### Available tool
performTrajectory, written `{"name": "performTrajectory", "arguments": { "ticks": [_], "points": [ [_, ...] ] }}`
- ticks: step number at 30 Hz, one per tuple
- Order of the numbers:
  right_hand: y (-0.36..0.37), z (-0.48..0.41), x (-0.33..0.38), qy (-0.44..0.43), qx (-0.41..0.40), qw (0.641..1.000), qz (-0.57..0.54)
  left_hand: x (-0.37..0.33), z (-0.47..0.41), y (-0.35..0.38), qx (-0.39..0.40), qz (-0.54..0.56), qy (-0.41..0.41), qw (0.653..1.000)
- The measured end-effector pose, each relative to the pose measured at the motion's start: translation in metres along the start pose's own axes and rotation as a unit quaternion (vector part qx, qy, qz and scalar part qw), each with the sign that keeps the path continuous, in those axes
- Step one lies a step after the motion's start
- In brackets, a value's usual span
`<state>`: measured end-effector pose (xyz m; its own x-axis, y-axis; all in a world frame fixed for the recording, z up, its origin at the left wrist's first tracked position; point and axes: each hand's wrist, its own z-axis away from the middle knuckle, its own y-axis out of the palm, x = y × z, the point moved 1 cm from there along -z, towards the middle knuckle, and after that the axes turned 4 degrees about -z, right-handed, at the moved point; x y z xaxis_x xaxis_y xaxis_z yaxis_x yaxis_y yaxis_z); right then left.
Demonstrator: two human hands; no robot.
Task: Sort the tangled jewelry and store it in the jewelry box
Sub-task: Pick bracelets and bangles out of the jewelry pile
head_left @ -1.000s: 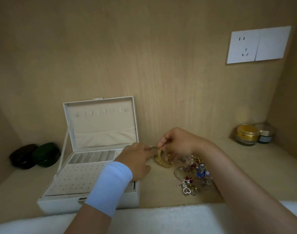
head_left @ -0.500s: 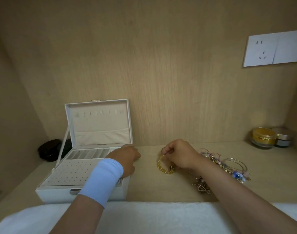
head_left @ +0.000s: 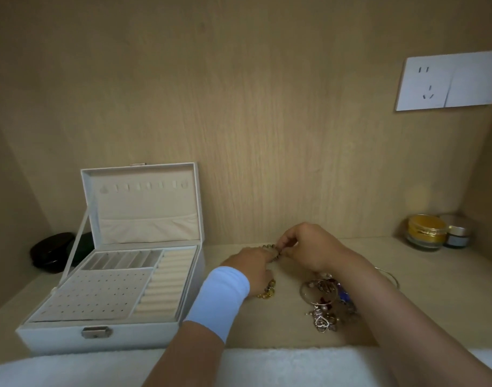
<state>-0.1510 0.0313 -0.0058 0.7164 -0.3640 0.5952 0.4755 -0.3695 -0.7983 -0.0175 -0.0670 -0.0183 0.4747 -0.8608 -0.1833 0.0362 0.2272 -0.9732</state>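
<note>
- Far left, against the back wall: two dark rounded cases point(head_left: 52, 251), partly hidden behind the lid strap.
- Next, on the wooden shelf point(head_left: 440, 297): white jewelry box point(head_left: 144, 336), lid upright and open, with slotted compartments, a dotted earring panel and ring rolls showing.
- Centre, just right of the box: left hand point(head_left: 252, 265), white wristband point(head_left: 221, 300) on the wrist, fingers curled and pinching a beaded bracelet point(head_left: 271, 248).
- Under that hand's heel, on the shelf: amber beads point(head_left: 267, 290) — same piece or another, cannot tell.
- Fingertip to fingertip with it: right hand point(head_left: 309, 247), thumb and fingers pinched on the same strand.
- Below the right wrist: tangled jewelry point(head_left: 321, 303) heaped on the shelf — hoops, a heart charm, a blue bead; thin bangle point(head_left: 391, 276) past the forearm.
- Far right corner: gold jar point(head_left: 426, 231), smaller jar point(head_left: 458, 237) close beside it; white wall socket point(head_left: 448, 82) above.
- Along the near edge: white cloth point(head_left: 281, 365).
</note>
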Motion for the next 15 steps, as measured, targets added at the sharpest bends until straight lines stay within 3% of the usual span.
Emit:
{"name": "performTrajectory", "arguments": {
  "ticks": [9,15],
  "points": [
    [0.033,-0.001,0.009,-0.031,0.101,0.981,0.161,0.018,0.002,-0.006,0.020,-0.081,-0.039,0.996],
    [0.028,0.010,0.030,-0.033,0.062,0.988,0.139,0.028,0.008,-0.019,-0.001,-0.087,-0.053,0.995]
  ]
}}
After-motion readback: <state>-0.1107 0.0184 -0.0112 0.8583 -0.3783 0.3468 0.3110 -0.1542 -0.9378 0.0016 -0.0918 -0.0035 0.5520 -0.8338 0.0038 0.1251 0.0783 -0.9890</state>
